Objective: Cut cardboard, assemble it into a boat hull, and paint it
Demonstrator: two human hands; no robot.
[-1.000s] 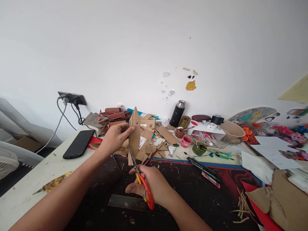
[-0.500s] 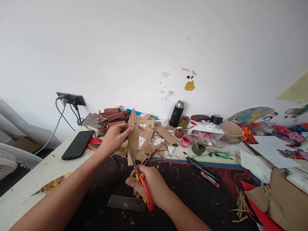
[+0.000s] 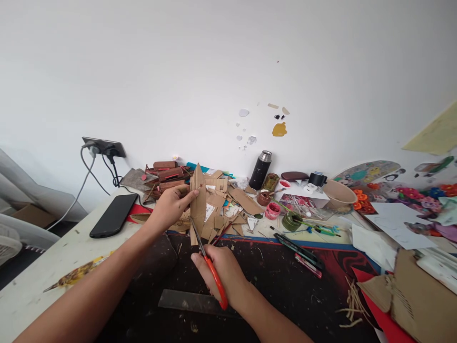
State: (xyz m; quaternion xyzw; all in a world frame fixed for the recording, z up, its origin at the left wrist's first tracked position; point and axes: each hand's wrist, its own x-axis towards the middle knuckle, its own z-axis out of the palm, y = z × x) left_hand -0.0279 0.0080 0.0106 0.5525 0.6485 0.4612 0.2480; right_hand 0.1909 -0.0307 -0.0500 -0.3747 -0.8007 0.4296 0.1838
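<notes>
My left hand [image 3: 173, 204] pinches a long piece of cardboard [image 3: 198, 202] with a pointed top, thumb on its near face, holding it upright. In my right hand [image 3: 223, 271] is a pair of scissors [image 3: 214, 274] with orange-red handles. The blades reach up to the lower part of the cardboard and overlap it. Behind lies a pile of cardboard scraps [image 3: 246, 200]. Below my right hand, a clear ruler [image 3: 189, 301] lies on the dark mat [image 3: 143, 309].
A phone [image 3: 113, 215] lies at the left. A black flask [image 3: 260, 170], paint jars [image 3: 273, 210] and a bowl [image 3: 339, 193] stand toward the wall. Cutters [image 3: 298, 250] lie on the mat's right, with twine pieces [image 3: 353, 302] and torn cardboard [image 3: 421, 295] farther right.
My right hand has closed around the scissor handles, bringing them together, with the blades at the cardboard's lower part. My left hand keeps its hold. The view has shifted slightly.
</notes>
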